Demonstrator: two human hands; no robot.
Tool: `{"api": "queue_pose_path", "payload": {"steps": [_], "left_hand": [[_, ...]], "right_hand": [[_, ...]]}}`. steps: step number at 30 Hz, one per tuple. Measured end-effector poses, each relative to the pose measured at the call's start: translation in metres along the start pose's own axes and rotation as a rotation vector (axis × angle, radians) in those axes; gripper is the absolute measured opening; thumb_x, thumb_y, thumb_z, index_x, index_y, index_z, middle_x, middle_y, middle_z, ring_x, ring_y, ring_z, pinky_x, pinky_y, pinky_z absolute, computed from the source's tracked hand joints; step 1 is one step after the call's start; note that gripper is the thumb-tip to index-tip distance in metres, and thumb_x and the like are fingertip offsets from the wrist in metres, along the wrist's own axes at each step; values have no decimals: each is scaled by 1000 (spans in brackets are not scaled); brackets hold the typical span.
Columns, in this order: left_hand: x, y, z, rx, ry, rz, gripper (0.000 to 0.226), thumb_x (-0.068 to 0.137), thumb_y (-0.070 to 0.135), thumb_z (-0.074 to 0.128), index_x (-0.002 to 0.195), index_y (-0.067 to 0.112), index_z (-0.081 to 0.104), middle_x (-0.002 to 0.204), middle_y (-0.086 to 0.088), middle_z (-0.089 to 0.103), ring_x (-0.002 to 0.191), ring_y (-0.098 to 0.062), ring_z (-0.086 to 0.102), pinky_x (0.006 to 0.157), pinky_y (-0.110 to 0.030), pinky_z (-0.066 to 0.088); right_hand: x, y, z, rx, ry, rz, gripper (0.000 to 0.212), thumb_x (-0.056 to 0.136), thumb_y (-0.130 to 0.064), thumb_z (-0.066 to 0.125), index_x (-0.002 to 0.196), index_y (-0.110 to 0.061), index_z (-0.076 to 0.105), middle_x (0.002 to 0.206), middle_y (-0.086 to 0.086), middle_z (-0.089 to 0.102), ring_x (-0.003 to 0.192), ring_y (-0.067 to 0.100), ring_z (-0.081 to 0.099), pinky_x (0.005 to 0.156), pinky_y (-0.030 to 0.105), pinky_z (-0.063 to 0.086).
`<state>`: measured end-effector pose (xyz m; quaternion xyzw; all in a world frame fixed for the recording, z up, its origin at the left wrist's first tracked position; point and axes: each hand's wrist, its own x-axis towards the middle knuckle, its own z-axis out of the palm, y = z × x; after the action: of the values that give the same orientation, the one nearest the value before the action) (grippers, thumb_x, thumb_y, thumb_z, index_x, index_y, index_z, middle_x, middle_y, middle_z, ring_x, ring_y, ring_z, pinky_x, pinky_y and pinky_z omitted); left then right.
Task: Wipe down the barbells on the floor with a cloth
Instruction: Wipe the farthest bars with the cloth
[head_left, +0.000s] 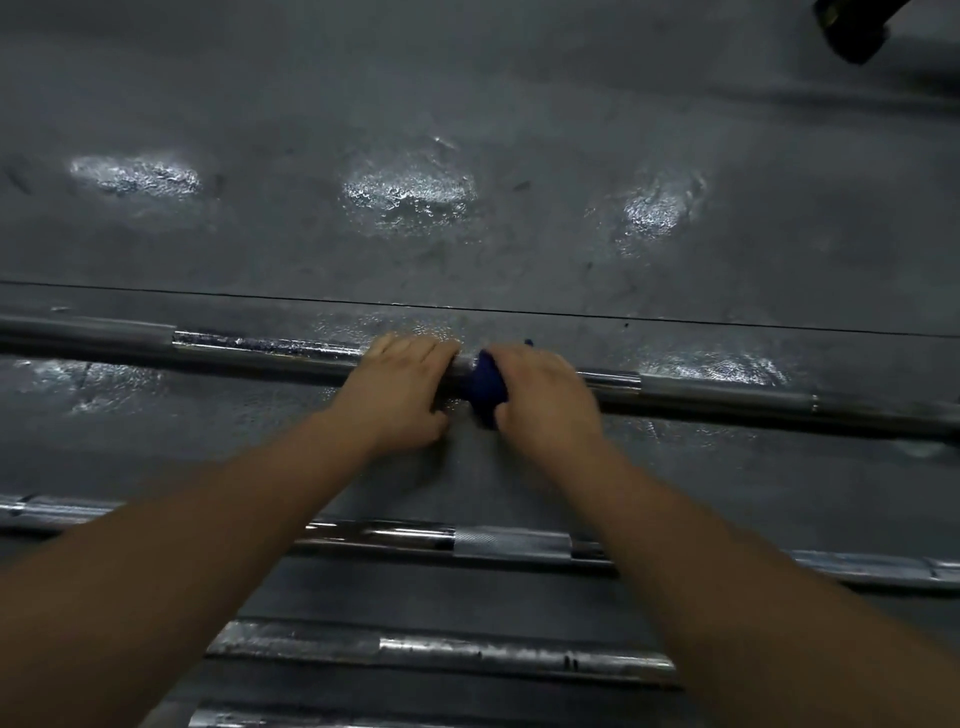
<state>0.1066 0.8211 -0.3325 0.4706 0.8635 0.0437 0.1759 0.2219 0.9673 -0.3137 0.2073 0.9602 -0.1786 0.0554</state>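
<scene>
Head view: the far barbell (260, 347) is seen lying across mid-frame on the grey floor (467, 104).
Left hand (402, 387): curled over that bar.
Right hand (540, 397): a blue cloth (485, 387) is gripped against the bar.
Nearer barbells (511, 543): partly hidden by both forearms, lower frame.
Upper right: a dark object (852, 31), cut off.

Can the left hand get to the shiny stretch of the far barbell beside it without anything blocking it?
Probably yes. The left hand already rests on the far barbell, and the shiny stretch to its left lies bare. The blue cloth and right hand sit on the other side.
</scene>
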Motion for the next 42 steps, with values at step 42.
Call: {"api": "queue_pose_path", "payload": {"steps": [42], "left_hand": [[-84, 33, 32, -81, -10, -4, 70, 77, 63, 28, 135, 30, 45, 130, 9, 52, 123, -15, 41, 108, -41, 20]], "right_hand": [[-79, -25, 25, -51, -53, 150, 34, 73, -15, 58, 105, -28, 59, 104, -3, 65, 100, 24, 56, 99, 39, 32]]}}
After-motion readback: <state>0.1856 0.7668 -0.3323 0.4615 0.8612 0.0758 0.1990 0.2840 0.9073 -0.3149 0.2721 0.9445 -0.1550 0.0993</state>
